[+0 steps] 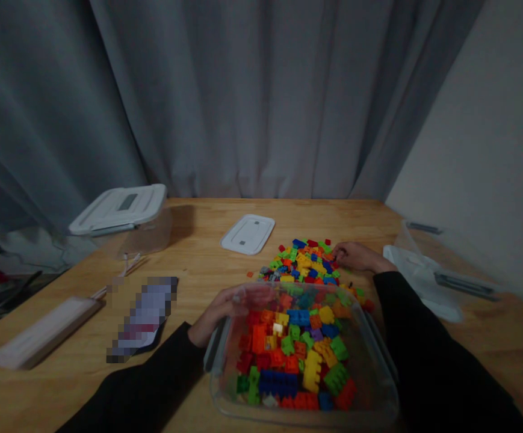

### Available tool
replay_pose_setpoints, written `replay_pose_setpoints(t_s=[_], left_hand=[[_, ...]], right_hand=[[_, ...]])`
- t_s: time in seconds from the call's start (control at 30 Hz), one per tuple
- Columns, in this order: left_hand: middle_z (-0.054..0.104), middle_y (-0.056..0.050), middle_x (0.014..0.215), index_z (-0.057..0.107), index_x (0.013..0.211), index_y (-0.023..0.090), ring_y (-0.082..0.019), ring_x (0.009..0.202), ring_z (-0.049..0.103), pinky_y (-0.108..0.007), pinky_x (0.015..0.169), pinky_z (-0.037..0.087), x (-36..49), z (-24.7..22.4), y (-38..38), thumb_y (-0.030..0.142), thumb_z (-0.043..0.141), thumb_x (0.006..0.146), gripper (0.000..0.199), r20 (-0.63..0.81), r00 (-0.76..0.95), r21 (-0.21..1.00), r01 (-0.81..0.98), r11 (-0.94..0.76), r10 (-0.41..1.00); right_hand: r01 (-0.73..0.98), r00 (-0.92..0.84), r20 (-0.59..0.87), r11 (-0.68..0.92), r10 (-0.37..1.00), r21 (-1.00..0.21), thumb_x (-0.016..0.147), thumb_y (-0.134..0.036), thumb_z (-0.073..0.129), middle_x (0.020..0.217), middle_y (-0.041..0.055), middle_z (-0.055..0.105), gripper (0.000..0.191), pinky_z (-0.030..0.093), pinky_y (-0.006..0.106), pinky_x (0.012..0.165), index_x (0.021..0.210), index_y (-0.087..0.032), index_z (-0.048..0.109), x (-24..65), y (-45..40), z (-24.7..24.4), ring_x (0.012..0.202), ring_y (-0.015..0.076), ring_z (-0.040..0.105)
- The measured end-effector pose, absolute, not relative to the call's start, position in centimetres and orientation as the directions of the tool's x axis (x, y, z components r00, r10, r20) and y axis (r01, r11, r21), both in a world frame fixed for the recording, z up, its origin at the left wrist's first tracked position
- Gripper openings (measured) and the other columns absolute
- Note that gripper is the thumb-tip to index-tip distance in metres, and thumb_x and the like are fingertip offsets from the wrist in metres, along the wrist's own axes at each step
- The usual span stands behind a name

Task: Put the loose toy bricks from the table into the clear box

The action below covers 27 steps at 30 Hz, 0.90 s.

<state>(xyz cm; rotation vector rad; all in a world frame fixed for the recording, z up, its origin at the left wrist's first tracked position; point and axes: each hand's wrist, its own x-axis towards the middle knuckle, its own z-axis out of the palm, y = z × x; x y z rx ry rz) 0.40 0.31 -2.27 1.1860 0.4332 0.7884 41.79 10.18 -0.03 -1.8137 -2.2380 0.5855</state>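
Backdrop: grey curtain [225, 102] hanging in long folds, with a pale wall [482, 150] on the right.

Surface: light wooden counter [207, 225] running from the curtain to the person's black sleeves.

Main container: clear rectangular tub [378, 376] at the near edge of the counter, with a grey latch [216, 344] on its left side.

Contents: interlocking plastic bricks [288, 355] in red, orange, yellow, green and blue, heaped loosely inside the tub.

Loose pile: spread of matching bricks [300, 264] on the counter, just beyond the tub and touching its far rim.

Left hand [225, 310]: curled over the tub's left rim, gripping it, with the fingers showing through the clear wall.

Right hand [355, 257]: partly closed at the right edge of the pile, fingertips [339, 255] against the bricks; whether it holds one cannot be told.

Other items: clear box [146, 231] under a white lid [119, 209] at far left, second white lid [247, 233] lying flat, white plastic bag [419, 282] at right, pale flat carton [44, 332] at left, and a blurred item [144, 316] too obscured to identify.
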Motion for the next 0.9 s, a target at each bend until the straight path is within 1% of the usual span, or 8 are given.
replay_pose_setpoints(t_s=[0.1, 0.23, 0.3, 0.4, 0.5, 0.63, 0.77, 0.9], left_hand=[[0.069, -0.017, 0.138, 0.068, 0.134, 0.015, -0.041, 0.134, 0.057, -0.062, 0.122, 0.023, 0.4, -2.1, 0.2, 0.016, 0.061, 0.072, 0.062, 0.085, 0.670, 0.939, -0.301, 0.166, 0.737], [0.068, -0.018, 0.139, 0.068, 0.134, 0.014, -0.041, 0.136, 0.056, -0.062, 0.121, 0.026, 0.6, -1.7, -0.1, 0.016, 0.061, 0.072, 0.062, 0.083, 0.667, 0.943, -0.293, 0.158, 0.740], [0.068, -0.018, 0.138, 0.068, 0.134, 0.013, -0.041, 0.135, 0.056, -0.062, 0.121, 0.027, 0.7, -1.5, -0.3, 0.017, 0.061, 0.073, 0.061, 0.078, 0.661, 0.945, -0.287, 0.155, 0.746], [0.070, -0.016, 0.136, 0.069, 0.132, 0.015, -0.040, 0.133, 0.058, -0.060, 0.122, 0.027, 0.6, -1.5, -0.3, 0.017, 0.061, 0.072, 0.061, 0.063, 0.648, 0.946, -0.280, 0.160, 0.759], [0.070, -0.014, 0.137, 0.069, 0.133, 0.016, -0.040, 0.135, 0.057, -0.059, 0.122, 0.028, 0.5, -1.7, 0.0, 0.018, 0.063, 0.071, 0.062, 0.057, 0.648, 0.952, -0.263, 0.153, 0.760], [0.068, -0.016, 0.139, 0.067, 0.135, 0.014, -0.041, 0.136, 0.055, -0.060, 0.123, 0.026, 0.5, -1.4, 0.1, 0.021, 0.064, 0.072, 0.063, 0.076, 0.674, 0.958, -0.254, 0.133, 0.735], [0.068, -0.016, 0.138, 0.067, 0.136, 0.015, -0.041, 0.136, 0.056, -0.062, 0.122, 0.026, 0.5, -1.3, -0.1, 0.020, 0.062, 0.074, 0.062, 0.076, 0.666, 0.955, -0.263, 0.138, 0.743], [0.067, -0.016, 0.140, 0.066, 0.136, 0.016, -0.041, 0.137, 0.054, -0.063, 0.122, 0.024, 0.4, -2.0, 0.2, 0.019, 0.063, 0.073, 0.064, 0.098, 0.677, 0.947, -0.288, 0.140, 0.730]], right_hand=[[0.884, -0.227, -0.090, 0.167, 0.970, -0.436, 0.075, -0.009, 0.058, 0.091, 0.0070, 0.079, 0.026, 0.049, 0.025, 0.069, 0.095, -0.016, 0.073, 41.9, 10.2, -0.1, 0.078, 0.0175, 0.069], [0.882, -0.218, -0.086, 0.159, 0.972, -0.443, 0.076, -0.009, 0.058, 0.090, 0.0066, 0.079, 0.025, 0.049, 0.025, 0.067, 0.094, -0.016, 0.073, 42.1, 10.5, -0.4, 0.078, 0.0176, 0.069], [0.883, -0.208, -0.085, 0.150, 0.974, -0.445, 0.076, -0.009, 0.058, 0.090, 0.0063, 0.079, 0.024, 0.049, 0.025, 0.068, 0.094, -0.016, 0.072, 42.2, 10.6, -0.5, 0.079, 0.0177, 0.070], [0.883, -0.201, -0.089, 0.141, 0.976, -0.447, 0.077, -0.011, 0.061, 0.093, 0.0071, 0.079, 0.021, 0.051, 0.025, 0.072, 0.095, -0.016, 0.072, 42.2, 10.7, -0.7, 0.082, 0.0181, 0.070], [0.883, -0.208, -0.096, 0.145, 0.973, -0.446, 0.077, -0.012, 0.065, 0.097, 0.0076, 0.079, 0.021, 0.051, 0.026, 0.074, 0.096, -0.017, 0.072, 42.3, 10.8, -0.9, 0.085, 0.0187, 0.070], [0.887, -0.222, -0.109, 0.154, 0.969, -0.436, 0.075, -0.011, 0.067, 0.098, 0.0068, 0.079, 0.025, 0.052, 0.026, 0.076, 0.098, -0.017, 0.073, 42.3, 10.8, -1.0, 0.086, 0.0190, 0.070], [0.893, -0.222, -0.110, 0.156, 0.969, -0.423, 0.075, -0.011, 0.068, 0.099, 0.0082, 0.079, 0.022, 0.052, 0.028, 0.078, 0.095, -0.017, 0.073, 42.3, 10.7, -0.9, 0.088, 0.0200, 0.070], [0.891, -0.215, -0.106, 0.151, 0.971, -0.428, 0.074, -0.012, 0.069, 0.098, 0.0082, 0.078, 0.022, 0.053, 0.028, 0.078, 0.095, -0.017, 0.072, 42.1, 10.4, -0.6, 0.087, 0.0205, 0.070]])
